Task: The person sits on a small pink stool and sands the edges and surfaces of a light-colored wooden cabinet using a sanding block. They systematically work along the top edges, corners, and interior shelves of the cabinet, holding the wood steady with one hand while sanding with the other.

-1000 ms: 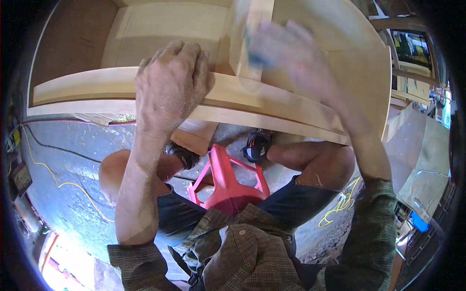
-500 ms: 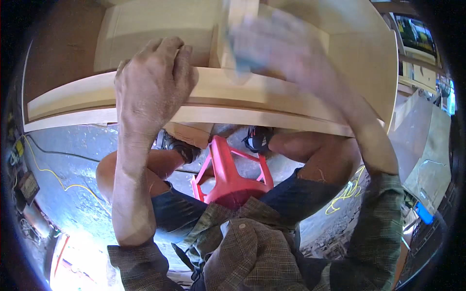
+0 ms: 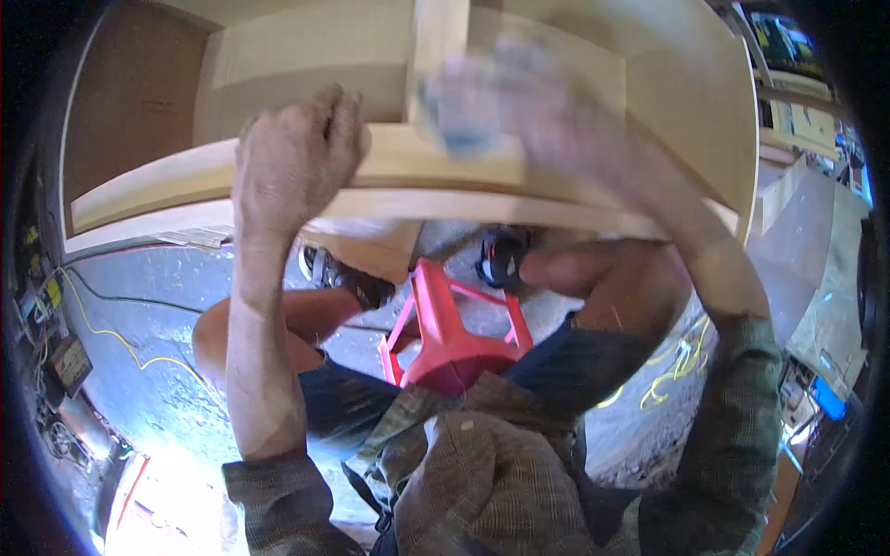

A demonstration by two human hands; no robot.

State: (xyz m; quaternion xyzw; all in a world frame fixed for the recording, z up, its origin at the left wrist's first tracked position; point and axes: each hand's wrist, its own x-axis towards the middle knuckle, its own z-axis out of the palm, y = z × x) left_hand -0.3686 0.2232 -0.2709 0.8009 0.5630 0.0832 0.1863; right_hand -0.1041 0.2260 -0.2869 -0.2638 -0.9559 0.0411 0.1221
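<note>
A pale wooden cabinet frame [image 3: 399, 157] lies across the far side, with a long front rail and a short divider [image 3: 440, 32] meeting it. My left hand [image 3: 297, 153] is closed over the rail, left of the divider, its fingers curled past the far edge. My right hand [image 3: 519, 102] is smeared by motion near the joint of divider and rail. Under its fingers shows a blue-green pad [image 3: 473, 141], like a piece of sandpaper, pressed at the wood; its exact shape is blurred.
Below the frame, a pink plastic stool [image 3: 450, 343] stands between my legs on the grey floor. A yellow cord [image 3: 130, 350] runs along the floor at left, with another yellow coil [image 3: 681, 371] at right. Boards [image 3: 825, 287] lean at the far right.
My right hand, with the blue-green pad, has shifted slightly left along the joint. My left hand stays on the rail. The whole view has tilted a little.
</note>
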